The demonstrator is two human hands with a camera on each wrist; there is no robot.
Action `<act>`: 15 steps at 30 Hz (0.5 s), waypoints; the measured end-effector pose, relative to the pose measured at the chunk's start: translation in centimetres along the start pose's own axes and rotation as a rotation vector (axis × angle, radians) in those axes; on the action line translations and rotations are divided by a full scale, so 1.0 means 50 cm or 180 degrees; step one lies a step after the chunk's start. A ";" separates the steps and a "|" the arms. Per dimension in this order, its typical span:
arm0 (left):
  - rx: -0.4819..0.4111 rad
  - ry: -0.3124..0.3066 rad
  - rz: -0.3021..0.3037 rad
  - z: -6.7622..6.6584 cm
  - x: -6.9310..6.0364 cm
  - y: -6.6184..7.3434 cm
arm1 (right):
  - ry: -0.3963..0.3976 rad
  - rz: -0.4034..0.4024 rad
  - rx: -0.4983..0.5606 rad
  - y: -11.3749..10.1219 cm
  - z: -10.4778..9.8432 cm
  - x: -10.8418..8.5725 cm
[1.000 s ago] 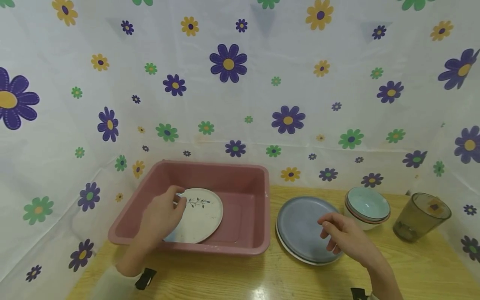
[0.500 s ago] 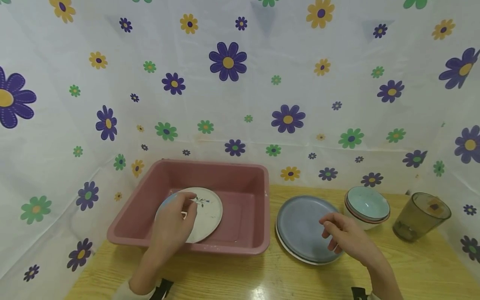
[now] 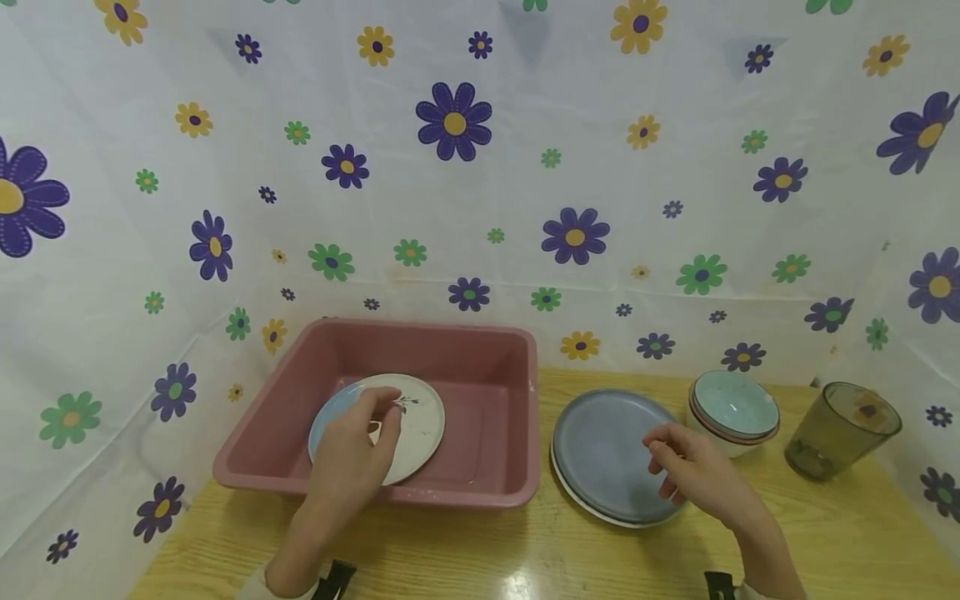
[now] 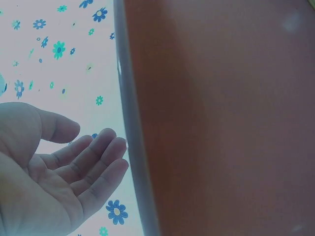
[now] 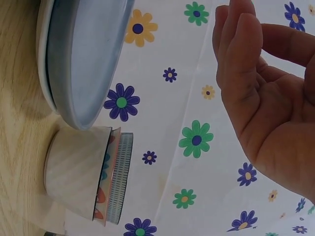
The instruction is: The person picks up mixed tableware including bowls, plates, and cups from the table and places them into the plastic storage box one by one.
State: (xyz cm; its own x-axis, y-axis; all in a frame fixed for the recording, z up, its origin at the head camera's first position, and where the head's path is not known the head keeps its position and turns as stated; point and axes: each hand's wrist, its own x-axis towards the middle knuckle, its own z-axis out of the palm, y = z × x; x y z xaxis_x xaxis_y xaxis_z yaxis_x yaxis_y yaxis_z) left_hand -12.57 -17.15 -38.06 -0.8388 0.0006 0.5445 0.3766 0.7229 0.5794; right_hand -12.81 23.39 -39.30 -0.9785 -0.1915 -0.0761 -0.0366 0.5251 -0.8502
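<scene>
Inside the pink basin lies a round white plate with a flower sprig on it. A light-blue area shows at its left; whether it belongs to the same plate, I cannot tell. My left hand hovers above the plate and the basin's front rim, fingers relaxed and holding nothing. On the right, my right hand hangs over the edge of a grey-blue plate, fingers loosely bent, apart from it. That plate sits on a white plate. The left wrist view confirms an unoccupied palm.
Several nested bowls, pale blue on top, stand right of the plates. Further right is a tinted glass cup. All are on a wooden table. A flowered white sheet encloses the back and sides.
My left hand has moved right over the plate in the basin, uncovering the light-blue area at its left. My right hand has barely shifted. The plates and bowls stay where they were.
</scene>
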 end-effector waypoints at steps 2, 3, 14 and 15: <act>-0.0016 0.0043 0.0040 0.001 0.000 -0.001 | 0.0038 0.0007 -0.0071 0.002 0.002 0.001; -0.0022 0.0062 0.0063 0.002 0.000 -0.002 | 0.0053 0.0009 -0.0108 0.004 0.002 0.002; -0.0045 0.0108 0.0193 0.004 0.000 0.000 | 0.0104 0.0261 -0.0561 0.021 0.010 0.013; -0.0042 0.0104 0.0183 0.003 -0.001 0.000 | 0.0114 0.0278 -0.0616 0.023 0.010 0.014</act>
State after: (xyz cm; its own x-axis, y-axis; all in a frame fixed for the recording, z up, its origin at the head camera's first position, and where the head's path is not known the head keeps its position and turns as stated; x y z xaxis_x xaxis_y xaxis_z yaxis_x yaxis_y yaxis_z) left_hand -12.60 -17.03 -38.18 -0.8024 0.0190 0.5964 0.4290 0.7131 0.5545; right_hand -13.44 23.43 -40.58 -0.9862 -0.1106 -0.1235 0.0136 0.6886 -0.7250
